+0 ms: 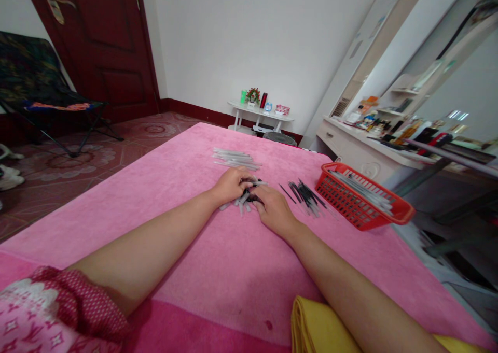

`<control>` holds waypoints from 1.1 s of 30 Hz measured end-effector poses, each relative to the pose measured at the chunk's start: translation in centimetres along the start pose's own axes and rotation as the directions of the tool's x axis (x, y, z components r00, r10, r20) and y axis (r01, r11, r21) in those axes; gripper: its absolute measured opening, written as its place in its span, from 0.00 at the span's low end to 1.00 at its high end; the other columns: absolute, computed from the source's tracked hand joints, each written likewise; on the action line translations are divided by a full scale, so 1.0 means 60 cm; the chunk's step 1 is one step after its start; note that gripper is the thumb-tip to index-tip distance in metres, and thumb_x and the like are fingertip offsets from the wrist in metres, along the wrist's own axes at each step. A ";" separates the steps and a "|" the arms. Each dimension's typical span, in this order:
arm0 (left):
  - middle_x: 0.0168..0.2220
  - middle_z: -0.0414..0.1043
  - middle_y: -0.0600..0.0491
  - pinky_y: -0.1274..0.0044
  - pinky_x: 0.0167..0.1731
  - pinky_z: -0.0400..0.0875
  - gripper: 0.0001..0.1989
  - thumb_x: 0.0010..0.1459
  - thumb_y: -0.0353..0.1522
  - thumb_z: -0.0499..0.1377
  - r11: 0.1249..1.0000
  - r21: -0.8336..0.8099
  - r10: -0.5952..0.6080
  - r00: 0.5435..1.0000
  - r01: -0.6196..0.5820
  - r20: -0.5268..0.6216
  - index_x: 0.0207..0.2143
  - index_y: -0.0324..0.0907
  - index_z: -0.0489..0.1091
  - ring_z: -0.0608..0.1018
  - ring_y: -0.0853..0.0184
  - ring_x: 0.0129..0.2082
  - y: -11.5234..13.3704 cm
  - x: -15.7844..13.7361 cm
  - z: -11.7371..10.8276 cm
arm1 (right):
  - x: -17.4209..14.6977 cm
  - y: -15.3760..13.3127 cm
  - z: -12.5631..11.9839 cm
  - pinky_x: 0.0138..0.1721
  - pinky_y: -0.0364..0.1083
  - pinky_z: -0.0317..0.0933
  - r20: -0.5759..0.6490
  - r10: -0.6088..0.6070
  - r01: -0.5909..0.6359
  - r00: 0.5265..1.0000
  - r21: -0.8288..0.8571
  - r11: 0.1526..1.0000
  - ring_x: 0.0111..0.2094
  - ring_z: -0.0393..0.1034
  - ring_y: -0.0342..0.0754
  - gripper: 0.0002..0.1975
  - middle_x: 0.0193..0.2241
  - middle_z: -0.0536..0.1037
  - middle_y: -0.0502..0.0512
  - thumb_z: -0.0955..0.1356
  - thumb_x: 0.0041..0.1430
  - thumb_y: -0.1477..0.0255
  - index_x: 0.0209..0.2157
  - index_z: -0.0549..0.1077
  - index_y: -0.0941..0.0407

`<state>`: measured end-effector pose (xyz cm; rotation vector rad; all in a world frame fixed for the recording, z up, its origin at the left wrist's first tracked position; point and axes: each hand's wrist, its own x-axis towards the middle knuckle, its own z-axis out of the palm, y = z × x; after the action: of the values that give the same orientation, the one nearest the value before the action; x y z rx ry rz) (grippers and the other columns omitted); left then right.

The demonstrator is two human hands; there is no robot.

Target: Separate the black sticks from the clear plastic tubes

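- Small grey-and-black pieces (241, 207) are lying in a loose pile on the pink cloth (163, 187), partly hidden by the hands.
- The left hand (232, 183) and right hand (275, 208) are meeting over this pile, fingers curling inward; blur is hiding their fingertips, so I cannot tell whether either is gripping a piece.
- Slim grey tubes (235, 158) are lying in a row just beyond the left hand.
- Thin black sticks (305, 192), some with pale ends, are lying between the right hand and a red basket (342, 202).
- More tubes (361, 189) are filling the basket.
- A folded yellow cloth (315, 324) is sitting under the right forearm.
- Farther out, a cluttered dresser (330, 130) is standing right, a folding chair (31, 78) left, and a white side table (237, 105) by the wall.
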<state>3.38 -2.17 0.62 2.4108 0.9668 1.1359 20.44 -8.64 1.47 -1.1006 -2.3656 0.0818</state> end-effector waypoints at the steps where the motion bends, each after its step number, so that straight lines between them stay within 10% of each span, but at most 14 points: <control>1: 0.29 0.73 0.52 0.75 0.36 0.67 0.11 0.51 0.22 0.57 1.000 0.003 -0.002 1.000 0.002 0.001 0.35 0.39 0.77 0.73 0.66 0.34 0.000 0.000 0.000 | 0.000 0.000 0.000 0.44 0.48 0.60 -0.001 0.001 -0.001 1.000 0.001 1.000 0.41 0.67 0.50 0.12 0.39 0.75 0.56 0.65 0.53 0.82 0.39 0.72 0.56; 23: 0.30 0.73 0.52 0.74 0.38 0.68 0.10 0.50 0.23 0.57 1.000 -0.015 0.001 1.000 -0.001 -0.025 0.33 0.41 0.77 0.74 0.65 0.34 -0.004 0.000 0.002 | 0.000 -0.002 -0.003 0.43 0.47 0.59 0.021 0.007 -0.007 1.000 0.008 1.000 0.41 0.66 0.49 0.12 0.39 0.74 0.55 0.65 0.53 0.82 0.39 0.72 0.55; 33: 0.34 0.74 0.51 0.76 0.34 0.68 0.09 0.50 0.27 0.58 0.984 -0.130 -0.165 0.900 0.122 -0.403 0.35 0.39 0.74 0.73 0.67 0.33 -0.015 0.003 -0.011 | -0.004 0.007 -0.018 0.41 0.47 0.57 -0.142 0.046 -0.051 0.989 -0.035 0.998 0.38 0.66 0.48 0.08 0.36 0.73 0.55 0.64 0.55 0.81 0.36 0.71 0.57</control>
<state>2.57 -1.38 0.66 2.0172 1.1549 1.6344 21.37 -8.72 2.21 -1.1439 -2.2241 -0.0240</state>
